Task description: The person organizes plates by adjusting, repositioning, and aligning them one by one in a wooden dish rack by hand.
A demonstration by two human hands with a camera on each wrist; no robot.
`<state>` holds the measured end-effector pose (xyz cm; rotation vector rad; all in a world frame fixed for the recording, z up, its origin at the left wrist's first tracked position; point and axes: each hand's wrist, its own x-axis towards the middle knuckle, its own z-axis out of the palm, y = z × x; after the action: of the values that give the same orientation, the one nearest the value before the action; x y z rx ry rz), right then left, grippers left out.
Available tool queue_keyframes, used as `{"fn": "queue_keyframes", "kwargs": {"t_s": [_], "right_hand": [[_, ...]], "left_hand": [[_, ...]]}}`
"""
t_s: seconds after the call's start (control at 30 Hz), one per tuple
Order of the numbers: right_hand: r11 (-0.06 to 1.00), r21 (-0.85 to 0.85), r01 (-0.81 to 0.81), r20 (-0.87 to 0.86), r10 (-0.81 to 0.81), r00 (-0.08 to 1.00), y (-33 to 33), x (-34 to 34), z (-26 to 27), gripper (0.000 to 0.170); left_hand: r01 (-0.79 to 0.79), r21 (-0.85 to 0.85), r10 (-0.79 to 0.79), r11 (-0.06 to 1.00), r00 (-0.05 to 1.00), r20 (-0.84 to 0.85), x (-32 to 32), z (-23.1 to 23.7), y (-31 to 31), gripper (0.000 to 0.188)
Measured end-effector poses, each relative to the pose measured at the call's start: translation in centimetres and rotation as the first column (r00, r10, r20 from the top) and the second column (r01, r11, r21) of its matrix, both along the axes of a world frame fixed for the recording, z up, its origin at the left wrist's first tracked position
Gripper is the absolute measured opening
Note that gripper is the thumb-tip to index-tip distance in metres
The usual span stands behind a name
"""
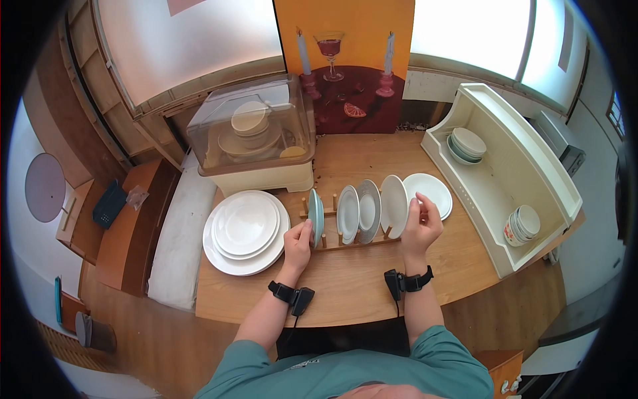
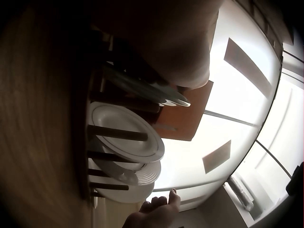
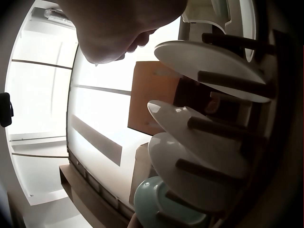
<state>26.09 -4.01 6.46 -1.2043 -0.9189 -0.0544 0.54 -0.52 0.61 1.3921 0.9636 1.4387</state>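
The left hand pinches a green dish standing in the wooden rack; the right hand, empty, curls loosely beside upright white plates. Stacked plates lie outside.

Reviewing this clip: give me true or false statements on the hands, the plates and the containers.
1. The left hand touches the pale teal dish in the wooden rack. True.
2. The right hand holds a bowl. False: it holds nothing.
3. The stacked round white plates lie left of the rack. True.
4. The cream container with a see-through lid is empty. False: dishes are inside.
5. The cream open-fronted unit holds bowls. True.
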Motion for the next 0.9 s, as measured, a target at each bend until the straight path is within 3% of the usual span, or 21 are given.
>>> {"fn": "queue_keyframes", "kwargs": {"t_s": [0.03,0.13,0.2,0.27,0.33,0.37,0.43,0.5,0.6,0.67,0.73,0.77,0.83,0.9], "right_hand": [[1.000,-0.006,0.000,-0.001,0.000,1.000,0.3,0.3,-0.2,0.014],[0.993,-0.003,-0.119,-0.241,0.115,0.964,1.7,1.9,-1.7,0.016],[0.987,-0.023,-0.158,-0.328,0.142,0.934,2.2,2.5,-2.0,0.018],[0.980,-0.037,-0.197,-0.416,0.164,0.894,2.5,2.7,-2.1,0.020],[0.956,-0.055,-0.290,-0.577,0.207,0.790,2.7,2.9,-2.2,0.025],[0.955,-0.061,-0.290,-0.578,0.203,0.790,2.8,3.0,-2.3,0.025],[0.913,-0.079,-0.401,-0.704,0.234,0.671,3.0,3.1,-2.8,0.029],[0.899,-0.065,-0.433,-0.720,0.258,0.644,3.6,3.6,-3.8,0.031],[0.873,-0.027,-0.488,-0.723,0.320,0.613,4.6,4.0,-5.2,0.035],[0.861,-0.011,-0.509,-0.711,0.351,0.609,4.9,4.0,-5.3,0.038],[0.775,0.103,-0.623,-0.716,0.493,0.494,5.0,3.5,-4.9,0.043],[0.778,0.095,-0.622,-0.723,0.483,0.494,5.0,3.6,-5.1,0.043],[0.673,0.095,-0.734,-0.742,0.539,0.399,5.1,3.9,-5.6,0.048],[0.650,0.064,-0.757,-0.739,0.541,0.402,4.9,4.1,-5.2,0.050]], "left_hand": [[0.000,-0.006,0.000,1.000,1.000,-0.001,0.0,0.0,-0.1,0.046],[0.005,-0.017,-0.005,1.000,1.000,-0.029,-0.1,-0.2,-0.2,0.045],[-0.041,0.058,0.048,0.997,0.991,-0.125,-0.5,-0.8,-0.1,0.039],[-0.058,0.116,0.071,0.992,0.991,-0.114,-0.5,-1.0,0.0,0.032],[-0.075,0.173,0.094,0.982,0.990,-0.101,-0.4,-0.8,0.2,0.029],[-0.077,0.214,0.105,0.974,0.987,-0.122,-0.4,-0.8,0.3,0.029],[-0.077,0.249,0.116,0.965,0.983,-0.144,-0.4,-0.5,0.4,0.037],[-0.028,0.315,0.094,0.949,0.976,-0.198,-0.3,0.3,0.2,0.056],[0.006,0.331,0.095,0.943,0.953,-0.288,-0.5,1.0,-0.1,0.067],[0.021,0.311,0.069,0.950,0.958,-0.277,-0.6,0.7,0.3,0.070],[0.035,0.289,0.044,0.957,0.964,-0.264,-0.7,0.4,0.8,0.073],[0.042,0.255,0.023,0.966,0.969,-0.247,-0.7,0.3,0.9,0.076],[0.049,0.209,0.000,0.977,0.973,-0.231,-0.8,0.0,0.4,0.078],[0.031,0.209,0.018,0.977,0.973,-0.228,-0.7,0.3,0.6,0.076]]}}
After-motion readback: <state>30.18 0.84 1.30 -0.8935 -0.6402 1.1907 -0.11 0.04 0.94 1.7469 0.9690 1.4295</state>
